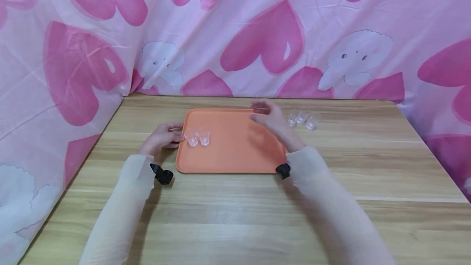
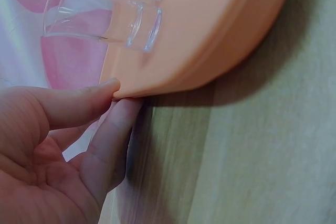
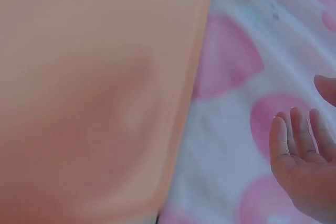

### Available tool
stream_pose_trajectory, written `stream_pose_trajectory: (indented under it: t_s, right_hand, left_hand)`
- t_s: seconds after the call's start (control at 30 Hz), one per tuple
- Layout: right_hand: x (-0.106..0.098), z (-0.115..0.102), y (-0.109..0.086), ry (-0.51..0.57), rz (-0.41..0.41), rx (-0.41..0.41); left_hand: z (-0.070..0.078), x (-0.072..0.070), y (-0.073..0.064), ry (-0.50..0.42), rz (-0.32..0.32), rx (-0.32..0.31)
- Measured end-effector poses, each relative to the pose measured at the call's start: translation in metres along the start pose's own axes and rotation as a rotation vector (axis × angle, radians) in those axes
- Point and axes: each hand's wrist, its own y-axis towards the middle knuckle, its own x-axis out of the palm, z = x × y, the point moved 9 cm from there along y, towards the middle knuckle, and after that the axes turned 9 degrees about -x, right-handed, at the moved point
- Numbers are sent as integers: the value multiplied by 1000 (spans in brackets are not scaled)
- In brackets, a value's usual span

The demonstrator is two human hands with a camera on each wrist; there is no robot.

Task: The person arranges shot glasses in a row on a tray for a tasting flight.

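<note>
An orange tray lies on the wooden table, its left side slightly raised in the left wrist view. My left hand pinches its left rim, thumb on top and fingers beneath. Two small clear cups stand side by side on the tray near that hand: a left cup and a right cup. Over the tray's far right part hovers my right hand. Its fingers are spread and relaxed, holding nothing; the right wrist view shows this hand apart from the tray.
Three more small clear cups stand in a cluster on the table, right of the tray. A pink heart-patterned cloth hangs behind the table and along its left side.
</note>
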Motion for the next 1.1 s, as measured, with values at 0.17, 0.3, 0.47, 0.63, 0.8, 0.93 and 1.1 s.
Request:
stream_pose_trajectory:
  t_s: [0.17, 0.3, 0.47, 0.63, 0.8, 0.93, 1.1]
  right_hand:
    - [-51, 7, -5, -70, 82, -12]
    - [-90, 15, -12, -132, 162, -9]
    - [-133, 27, -19, -193, 243, -9]
    - [-160, 44, -28, -258, 268, 54]
    - [-169, 58, -36, -305, 224, 126]
    - [-169, 68, -38, -302, 150, 179]
    - [-165, 82, -39, -271, 57, 243]
  left_hand:
    - [-2, 0, -3, 11, 1, -1]
    - [-4, 1, -3, -1, -11, 6]
    - [-5, 2, -4, -12, -20, 14]
    - [-3, 4, -5, -26, -21, 26]
    - [-2, 4, -3, -17, -22, 20]
    - [-1, 2, -3, 1, -16, 9]
    - [-1, 2, -1, 6, -9, -2]
